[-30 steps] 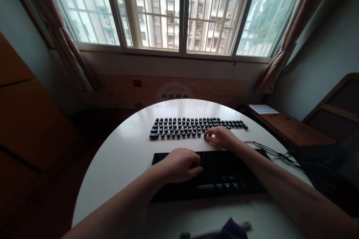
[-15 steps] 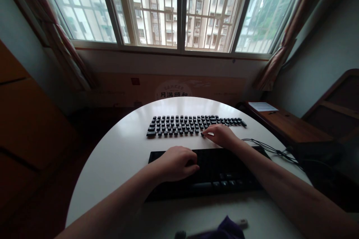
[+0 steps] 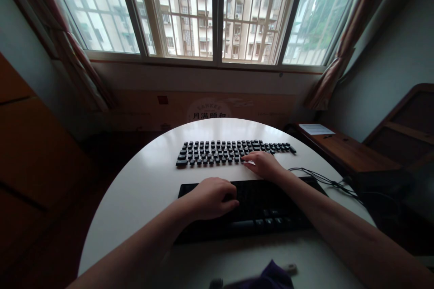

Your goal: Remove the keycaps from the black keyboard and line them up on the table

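Observation:
A black keyboard base lies on a round white table, most of its keys removed; a few caps sit along its front row. Loose black keycaps are laid out in rows beyond it. My left hand rests curled on the left part of the keyboard base, fingers bent down onto it. My right hand reaches over the base to the near edge of the keycap rows, fingers pinched at a keycap there.
A black cable runs off the table's right side. A wooden side table with a paper stands at the right. A purple thing with a small tool lies at the near edge. A barred window is behind.
My right hand has shifted slightly left along the near row of keycaps. The left hand has stayed on the keyboard base. The view has tilted a little.

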Available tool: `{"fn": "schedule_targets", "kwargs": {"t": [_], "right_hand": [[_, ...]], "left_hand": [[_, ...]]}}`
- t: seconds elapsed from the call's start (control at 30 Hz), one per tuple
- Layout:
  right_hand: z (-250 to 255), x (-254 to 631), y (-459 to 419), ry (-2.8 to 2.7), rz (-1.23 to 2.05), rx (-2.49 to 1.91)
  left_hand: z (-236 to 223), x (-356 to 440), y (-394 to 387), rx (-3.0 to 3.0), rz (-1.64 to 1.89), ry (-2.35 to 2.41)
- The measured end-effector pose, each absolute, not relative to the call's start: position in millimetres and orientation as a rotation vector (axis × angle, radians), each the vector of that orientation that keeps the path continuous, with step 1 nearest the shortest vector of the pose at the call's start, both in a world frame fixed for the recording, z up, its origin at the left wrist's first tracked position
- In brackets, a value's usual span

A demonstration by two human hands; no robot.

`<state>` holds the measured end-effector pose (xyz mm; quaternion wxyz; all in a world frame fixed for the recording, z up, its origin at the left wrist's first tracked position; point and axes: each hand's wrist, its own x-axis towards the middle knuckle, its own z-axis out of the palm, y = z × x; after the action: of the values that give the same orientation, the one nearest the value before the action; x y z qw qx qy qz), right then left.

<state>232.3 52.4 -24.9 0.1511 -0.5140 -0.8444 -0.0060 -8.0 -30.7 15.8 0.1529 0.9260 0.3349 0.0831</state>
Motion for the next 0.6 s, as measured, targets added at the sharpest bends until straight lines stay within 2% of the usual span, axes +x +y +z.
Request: {"fn": "schedule_targets", "kwargs": {"t": [0.6], "right_hand": [[-23.3,230.8,50.9,-2.443,-0.041,-1.471]], "left_hand": [[18.6,-7.6,-31.3,2.619,0.242,0.953]]}}
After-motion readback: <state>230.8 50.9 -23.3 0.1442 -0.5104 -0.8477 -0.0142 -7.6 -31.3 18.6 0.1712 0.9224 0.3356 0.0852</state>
